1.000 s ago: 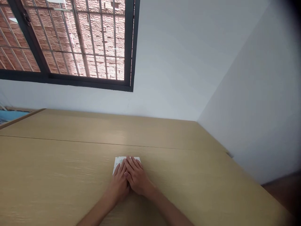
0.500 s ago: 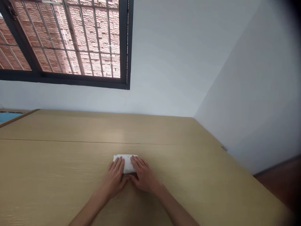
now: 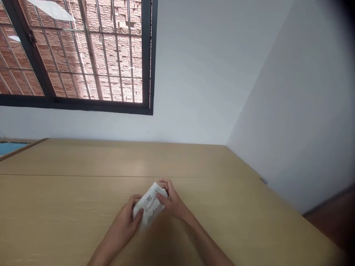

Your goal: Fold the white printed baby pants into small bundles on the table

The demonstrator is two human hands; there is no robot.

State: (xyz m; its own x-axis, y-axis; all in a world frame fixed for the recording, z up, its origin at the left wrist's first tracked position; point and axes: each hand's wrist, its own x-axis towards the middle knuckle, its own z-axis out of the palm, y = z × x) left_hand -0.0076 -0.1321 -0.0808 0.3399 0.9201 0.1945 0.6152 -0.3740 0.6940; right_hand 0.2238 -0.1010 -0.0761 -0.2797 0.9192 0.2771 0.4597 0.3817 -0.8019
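A small folded white paper (image 3: 149, 207) with faint green print is lifted a little above the light wooden table (image 3: 69, 214), tilted up to the right. My left hand (image 3: 126, 221) grips its lower left end, thumb on top. My right hand (image 3: 172, 201) pinches its upper right end with fingers curled round the edge. Both forearms come in from the bottom of the view.
The table runs to a white wall at the back and a second white wall on the right. A dark-framed barred window (image 3: 74, 55) showing brick sits above the table's left. The table's right edge (image 3: 291, 221) drops to a brown floor.
The paper lay flat under both hands pressing it down; now both hands have picked it up by its ends and turned it to a slant.
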